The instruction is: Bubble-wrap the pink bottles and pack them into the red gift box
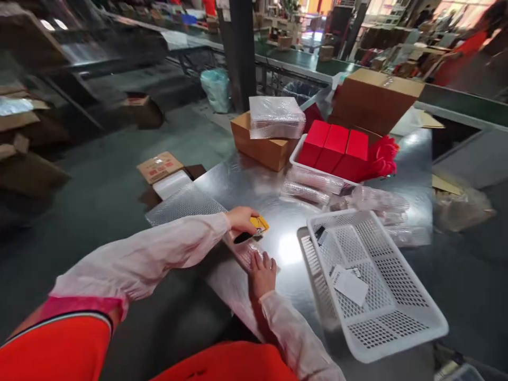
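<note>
Packet, yellow, is projecting right from the pinching left hand; right hand, fingers apart, is resting nearer, on bubble wrap.

A big dark post stands near the top middle. A puffy light blue bag sits beside it. Brown boxes lie at the left edge. A blurry person in orange is at the upper right.
</note>
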Demonstrator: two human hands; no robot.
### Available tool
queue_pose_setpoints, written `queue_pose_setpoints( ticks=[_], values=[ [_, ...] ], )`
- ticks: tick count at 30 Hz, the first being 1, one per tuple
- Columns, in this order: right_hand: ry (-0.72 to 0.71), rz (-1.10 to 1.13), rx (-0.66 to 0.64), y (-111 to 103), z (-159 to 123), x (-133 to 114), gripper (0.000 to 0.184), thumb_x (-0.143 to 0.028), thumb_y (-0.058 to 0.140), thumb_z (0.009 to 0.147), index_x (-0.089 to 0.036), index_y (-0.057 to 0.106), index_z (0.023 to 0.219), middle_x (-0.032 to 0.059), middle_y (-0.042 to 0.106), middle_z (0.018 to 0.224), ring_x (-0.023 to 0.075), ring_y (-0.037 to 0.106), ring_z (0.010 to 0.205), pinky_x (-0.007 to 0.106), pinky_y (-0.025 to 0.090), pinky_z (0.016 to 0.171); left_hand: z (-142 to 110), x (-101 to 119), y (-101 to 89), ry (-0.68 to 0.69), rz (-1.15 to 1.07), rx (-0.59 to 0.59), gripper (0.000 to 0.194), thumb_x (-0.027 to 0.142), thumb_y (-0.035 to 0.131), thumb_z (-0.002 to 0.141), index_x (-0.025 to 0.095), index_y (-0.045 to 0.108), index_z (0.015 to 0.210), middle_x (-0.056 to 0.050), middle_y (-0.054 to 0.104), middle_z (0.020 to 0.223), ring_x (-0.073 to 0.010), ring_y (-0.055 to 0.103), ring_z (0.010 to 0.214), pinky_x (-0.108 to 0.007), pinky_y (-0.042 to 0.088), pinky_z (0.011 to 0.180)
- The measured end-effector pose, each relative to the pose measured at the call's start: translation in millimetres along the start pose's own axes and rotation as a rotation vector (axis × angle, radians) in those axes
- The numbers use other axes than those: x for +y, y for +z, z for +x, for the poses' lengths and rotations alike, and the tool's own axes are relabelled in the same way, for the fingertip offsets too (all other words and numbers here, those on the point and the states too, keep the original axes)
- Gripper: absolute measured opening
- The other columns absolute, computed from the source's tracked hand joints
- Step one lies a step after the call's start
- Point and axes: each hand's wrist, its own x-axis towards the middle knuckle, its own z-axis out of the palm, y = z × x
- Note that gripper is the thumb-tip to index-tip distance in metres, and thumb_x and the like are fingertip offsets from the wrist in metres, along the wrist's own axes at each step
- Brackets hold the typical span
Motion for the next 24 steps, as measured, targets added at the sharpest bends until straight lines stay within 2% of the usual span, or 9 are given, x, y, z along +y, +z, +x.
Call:
queue_pose_setpoints(
  ticks=[3, 8, 10, 13, 15, 17, 20, 22, 24],
  values=[
    [-0.052, 0.013, 0.057, 5.2, 0.9, 6.7, 0.046, -0.017, 0.048, 0.098, -0.024, 0.057, 0.142, 0.008, 0.052, 0.151, 0.0313, 0.042, 0.142, 0.053, 0.033, 0.114, -23.5, 7.3, -3.2, -0.097, -0.01, -0.013, 0.068, 0.044, 0.072, 0.071, 0.029, 0.063, 0.137, -0.002, 0.072, 0.125, -0.0243, 0.068, 0.112, -0.026, 0.051, 0.092],
    [-0.048, 0.054, 0.076, 6.4, -2.1, 8.8, 0.046, -0.019, 0.059, 0.092, -0.022, 0.06, 0.138, 0.0103, 0.056, 0.147, 0.0301, 0.045, 0.14, 0.047, 0.034, 0.115, -32.6, 23.1, 21.8, -0.126, -0.008, -0.001, 0.064, 0.043, 0.073, 0.071, 0.027, 0.067, 0.132, -0.006, 0.074, 0.123, -0.0269, 0.068, 0.113, -0.03, 0.052, 0.095],
    [0.048, 0.076, 0.063, 4.8, -1.1, 3.0, 0.061, -0.023, 0.069, 0.085, -0.015, 0.054, 0.144, 0.0169, 0.051, 0.151, 0.0333, 0.044, 0.141, 0.046, 0.034, 0.116, -35.0, 25.9, 31.4, -0.119, -0.012, 0.011, 0.06, 0.041, 0.072, 0.072, 0.024, 0.07, 0.129, -0.008, 0.075, 0.119, -0.0288, 0.069, 0.111, -0.032, 0.052, 0.094],
    [0.222, 0.044, 0.019, 1.0, 7.5, -7.5, 0.101, -0.029, 0.086, 0.065, -0.004, 0.04, 0.151, 0.0281, 0.037, 0.156, 0.0394, 0.038, 0.144, 0.05, 0.033, 0.117, -43.0, 25.3, 43.1, -0.098, -0.043, 0.046, 0.056, 0.039, 0.069, 0.074, 0.025, 0.07, 0.128, -0.007, 0.077, 0.113, -0.0284, 0.071, 0.106, -0.033, 0.054, 0.091],
    [0.26, 0.01, -0.037, -2.0, 16.0, -11.2, 0.11, -0.029, 0.089, 0.059, -0.003, 0.037, 0.152, 0.0302, 0.04, 0.153, 0.0397, 0.04, 0.142, 0.052, 0.033, 0.117, -54.0, 21.6, 54.0, -0.094, -0.064, 0.074, 0.059, 0.038, 0.067, 0.075, 0.027, 0.066, 0.133, -0.007, 0.076, 0.117, -0.0278, 0.07, 0.109, -0.032, 0.053, 0.091],
    [0.243, -0.017, -0.071, -6.2, 23.0, -12.1, 0.104, -0.026, 0.087, 0.06, -0.005, 0.039, 0.151, 0.0287, 0.048, 0.147, 0.0375, 0.047, 0.136, 0.05, 0.035, 0.115, -73.4, 14.1, 71.6, -0.106, -0.079, 0.095, 0.067, 0.035, 0.064, 0.076, 0.027, 0.058, 0.142, -0.008, 0.074, 0.122, -0.0277, 0.07, 0.111, -0.032, 0.053, 0.091],
    [0.245, -0.034, -0.084, -16.5, 29.3, -11.3, 0.098, -0.025, 0.083, 0.063, -0.004, 0.041, 0.149, 0.0271, 0.053, 0.141, 0.0352, 0.054, 0.127, 0.047, 0.041, 0.109, -120.9, -5.4, 111.8, -0.155, -0.085, 0.086, 0.074, 0.032, 0.058, 0.077, 0.023, 0.049, 0.149, -0.01, 0.076, 0.117, -0.0291, 0.072, 0.106, -0.034, 0.053, 0.089],
    [0.284, -0.001, -0.131, -26.9, 34.0, -8.3, 0.098, -0.03, 0.084, 0.062, -0.002, 0.044, 0.146, 0.027, 0.057, 0.135, 0.0353, 0.058, 0.121, 0.045, 0.045, 0.103, -156.1, -21.2, 142.7, -0.2, -0.102, 0.057, 0.074, 0.029, 0.054, 0.076, 0.028, 0.048, 0.15, -0.007, 0.077, 0.111, -0.0288, 0.073, 0.102, -0.034, 0.053, 0.086],
    [0.309, 0.046, -0.205, -39.2, 41.4, -0.4, 0.097, -0.037, 0.088, 0.057, -0.001, 0.051, 0.139, 0.0252, 0.062, 0.126, 0.0348, 0.063, 0.11, 0.043, 0.049, 0.095, -180.8, -34.7, 169.2, -0.231, -0.155, 0.047, 0.073, 0.027, 0.053, 0.075, 0.035, 0.049, 0.148, -0.002, 0.077, 0.113, -0.0265, 0.073, 0.101, -0.032, 0.054, 0.086]
  ],
)
